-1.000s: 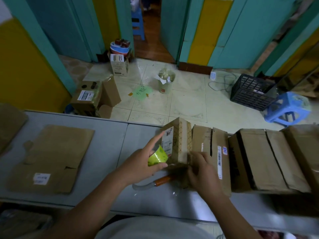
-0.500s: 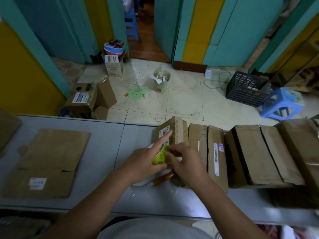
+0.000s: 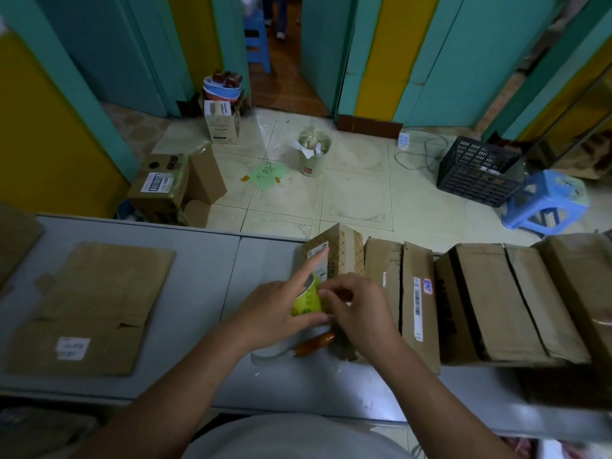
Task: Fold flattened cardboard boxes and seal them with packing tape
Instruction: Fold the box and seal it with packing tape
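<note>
Both hands are in over the grey counter [image 3: 185,260], meeting at one yellow-green roll of packing tape [image 3: 305,302]. The left hand [image 3: 276,314] has its grip wrapped round the roll, thumb underneath and forefinger stretched out straight against the label of the small brown upright cardboard box [image 3: 336,256]. The right hand [image 3: 359,314] comes in from the other side, fingers curled and its grip pinched at the roll's near edge. Whether it has a loose tape end between the fingertips cannot be told.

Count the folded boxes along the right half of the counter and you get four in a row. First is the small upright one. Just beside it is a barcode-labelled brown box [image 3: 412,293], then a wider brown box with a dark centre seam [image 3: 496,303]. A fourth brown box [image 3: 583,276] is cut off by the right edge.

One knife with an orange handle [image 3: 313,345] lies flat on the counter right below the hands, its blade pointing left.

Over on the left there are two flattened pieces: a flat brown cardboard sheet with a white sticker [image 3: 92,306], and a second flat brown piece [image 3: 16,240] at the far edge.

On the tiled floor beyond are one open brown carton [image 3: 162,190], one pale bucket [image 3: 311,157], one black plastic crate [image 3: 477,175] and one blue plastic stool [image 3: 546,203].
</note>
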`<state>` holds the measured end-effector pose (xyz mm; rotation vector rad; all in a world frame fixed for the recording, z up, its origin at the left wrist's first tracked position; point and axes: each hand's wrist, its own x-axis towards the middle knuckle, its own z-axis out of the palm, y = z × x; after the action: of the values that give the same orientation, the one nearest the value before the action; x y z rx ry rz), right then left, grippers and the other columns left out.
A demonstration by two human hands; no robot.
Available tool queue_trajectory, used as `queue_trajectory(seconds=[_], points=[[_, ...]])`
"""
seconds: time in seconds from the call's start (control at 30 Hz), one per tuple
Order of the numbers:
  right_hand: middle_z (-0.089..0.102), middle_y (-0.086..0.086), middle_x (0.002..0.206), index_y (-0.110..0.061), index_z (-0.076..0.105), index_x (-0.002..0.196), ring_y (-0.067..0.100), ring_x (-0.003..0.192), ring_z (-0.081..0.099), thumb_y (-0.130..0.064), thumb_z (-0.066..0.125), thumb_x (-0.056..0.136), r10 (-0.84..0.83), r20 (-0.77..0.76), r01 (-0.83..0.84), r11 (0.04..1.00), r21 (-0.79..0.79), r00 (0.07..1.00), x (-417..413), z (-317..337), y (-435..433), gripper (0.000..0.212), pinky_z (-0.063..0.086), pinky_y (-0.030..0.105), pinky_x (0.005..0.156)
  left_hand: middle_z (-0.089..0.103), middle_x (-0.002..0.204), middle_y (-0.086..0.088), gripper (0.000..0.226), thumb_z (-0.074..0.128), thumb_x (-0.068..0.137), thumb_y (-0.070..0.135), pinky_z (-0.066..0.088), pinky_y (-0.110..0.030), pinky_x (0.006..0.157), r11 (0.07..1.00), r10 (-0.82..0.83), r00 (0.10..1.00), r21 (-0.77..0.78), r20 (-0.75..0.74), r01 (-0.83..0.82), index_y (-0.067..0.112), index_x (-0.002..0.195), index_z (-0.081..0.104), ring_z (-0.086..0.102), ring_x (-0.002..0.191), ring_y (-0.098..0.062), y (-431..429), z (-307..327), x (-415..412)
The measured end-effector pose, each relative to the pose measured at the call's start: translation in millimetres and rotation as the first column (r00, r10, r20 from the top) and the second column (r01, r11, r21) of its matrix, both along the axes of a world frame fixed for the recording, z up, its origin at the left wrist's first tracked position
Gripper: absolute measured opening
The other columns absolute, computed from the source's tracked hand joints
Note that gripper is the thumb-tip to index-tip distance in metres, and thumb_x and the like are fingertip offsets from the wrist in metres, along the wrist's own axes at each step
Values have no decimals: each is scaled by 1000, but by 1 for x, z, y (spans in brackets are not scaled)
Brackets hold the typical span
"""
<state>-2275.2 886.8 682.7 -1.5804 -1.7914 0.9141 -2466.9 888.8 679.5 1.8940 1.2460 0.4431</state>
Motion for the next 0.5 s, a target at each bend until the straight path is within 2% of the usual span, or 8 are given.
queue_trajectory(seconds=[0.07, 0.17, 0.23, 0.27, 0.33, 0.37, 0.43, 0.5], points=[[73, -11, 83, -19, 79, 91, 2, 81, 66, -10, 72, 94, -4, -24, 3, 999, -44, 1000, 5, -1, 3, 11, 50, 13, 70, 78, 109, 5, 110, 81, 91, 44, 62, -45, 80, 997, 26, 993, -74, 113, -18, 71, 154, -5, 75, 82, -15, -1, 0, 0], [73, -8, 79, -20, 76, 88, 6, 77, 68, -11, 70, 96, -19, -66, 12, 994, -106, 998, 17, -6, 8, 14, 52, 17, 68, 75, 104, 9, 102, 80, 94, 29, 60, -29, 83, 978, 113, 946, -200, 305, -53, 72, 152, 9, 78, 88, -10, -3, 0, 0], [73, -8, 80, -23, 75, 88, 7, 77, 67, -13, 69, 97, -24, -57, 17, 993, -119, 998, 24, -9, 11, 15, 52, 20, 69, 77, 101, 8, 83, 78, 96, 33, 62, -31, 84, 979, 134, 959, -185, 248, -89, 62, 152, 25, 78, 89, -9, 0, -5, -2], [73, -8, 80, -24, 75, 87, 7, 77, 67, -13, 69, 97, -26, -55, 19, 992, -125, 998, 26, -10, 12, 16, 52, 21, 69, 78, 100, 6, 68, 77, 96, 35, 63, -36, 85, 978, 140, 969, -179, 203, -103, 52, 150, 39, 78, 89, -8, 2, -8, -4], [73, -7, 80, -26, 74, 87, 8, 78, 67, -14, 68, 97, -19, -66, 8, 989, -150, 998, 27, -11, 14, 17, 54, 25, 70, 80, 97, 5, 32, 75, 98, 36, 65, -42, 83, 975, 150, 971, -188, 184, -115, 30, 129, 67, 78, 86, -9, 3, -9, -3], [73, -6, 80, -26, 74, 86, 9, 78, 68, -14, 68, 98, -16, -71, 4, 987, -163, 997, 26, -10, 15, 17, 56, 27, 71, 80, 92, 6, 18, 74, 99, 34, 65, -41, 79, 975, 154, 970, -190, 188, -118, 25, 114, 74, 78, 82, -10, 3, -8, -1], [73, -3, 79, -26, 74, 86, 13, 77, 69, -14, 68, 98, -26, -111, 5, 984, -180, 993, 27, -10, 15, 18, 59, 34, 73, 78, 83, 9, 11, 73, 99, 34, 63, -35, 72, 974, 170, 973, -178, 159, -141, 24, 97, 75, 77, 75, -9, 4, -4, 2], [73, 1, 77, -22, 75, 86, 17, 76, 69, -12, 67, 99, -38, -200, 1, 984, -178, 979, 27, -6, 12, 18, 59, 37, 75, 78, 78, 11, 20, 72, 98, 44, 63, -40, 73, 981, 169, 984, -109, 52, -163, 25, 93, 75, 75, 70, -4, 8, -3, 1]])
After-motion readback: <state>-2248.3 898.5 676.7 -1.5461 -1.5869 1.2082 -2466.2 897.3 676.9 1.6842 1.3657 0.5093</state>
